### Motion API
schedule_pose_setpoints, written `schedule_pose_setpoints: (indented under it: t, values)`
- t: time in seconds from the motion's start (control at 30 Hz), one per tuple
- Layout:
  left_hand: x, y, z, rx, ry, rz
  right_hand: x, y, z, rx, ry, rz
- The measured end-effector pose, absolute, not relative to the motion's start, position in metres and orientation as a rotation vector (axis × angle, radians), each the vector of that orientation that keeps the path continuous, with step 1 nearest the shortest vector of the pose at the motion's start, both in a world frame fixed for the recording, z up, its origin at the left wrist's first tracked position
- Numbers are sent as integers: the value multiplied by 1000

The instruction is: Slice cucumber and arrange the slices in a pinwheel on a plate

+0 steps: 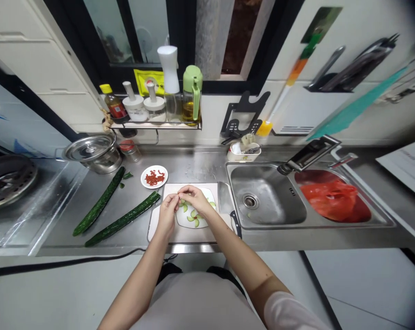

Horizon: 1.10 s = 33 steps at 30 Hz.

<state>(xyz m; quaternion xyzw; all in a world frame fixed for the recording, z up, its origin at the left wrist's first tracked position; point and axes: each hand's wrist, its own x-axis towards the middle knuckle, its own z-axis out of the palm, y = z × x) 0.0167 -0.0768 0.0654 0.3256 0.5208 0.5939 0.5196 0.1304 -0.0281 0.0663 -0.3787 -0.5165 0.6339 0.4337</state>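
- Cucumber slices (196, 223): lie on the plate (181, 222), on the board (207, 236). Likely light, wet, slippery; may snap. Grip lightly by the rind.
- Left hand (168, 212), right hand (194, 199): fingers pinched narrow, close together; contents cannot be told.
- Red bits (154, 177): in the dish (144, 179) beyond; probably light, soft. Pinch singly.

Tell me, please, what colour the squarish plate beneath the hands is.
The squarish plate is white, as the head view shows.
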Motion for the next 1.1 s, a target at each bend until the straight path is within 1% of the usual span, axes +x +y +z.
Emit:
schedule_pose_setpoints:
  t: [0.13, 0.27, 0.33, 0.4, 0.67, 1.1]
  values:
    - [16, -78, 64, 871, 1321, 1407, 144, -29, 69, -1004, -1407, 1443]
    - [4, -77, 59, 1221, 1546, 1340, 159, -27, 78, -1150, -1693, 1053]
    - [-3, -75, 56, 1416, 1635, 1269, 165, -25, 81, -1153, -1887, 864]
    - [-7, -74, 55, 1534, 1653, 1226, 169, -24, 82, -1122, -2033, 775]
    - [-7, -73, 58, 1691, 1626, 1175, 165, -21, 76, -1080, -2254, 719]
    - [-6, -68, 49, 1669, 1601, 1151, 167, -14, 72, -1051, -2269, 766]
